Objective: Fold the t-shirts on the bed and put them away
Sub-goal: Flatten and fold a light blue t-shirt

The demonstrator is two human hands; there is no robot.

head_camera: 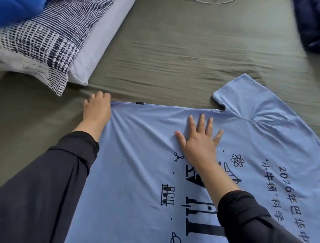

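Note:
A light blue t-shirt (142, 156) with black printed graphics and text lies spread flat on the olive-green bed sheet (173, 52), one short sleeve (242, 93) pointing toward the far side. My left hand (97, 107) grips the shirt's far left corner, fingers curled over the edge near a small black tag (140, 103). My right hand (199, 137) lies flat on the fabric with fingers spread, pressing it down near the far edge. Both arms wear dark sleeves.
A black-and-white patterned pillow (43, 43) sits on a pale lilac pillow (103, 34) at the far left, with something bright blue (19, 8) above. Dark navy fabric (308, 24) lies at the far right. A cord (213, 1) lies at the far edge.

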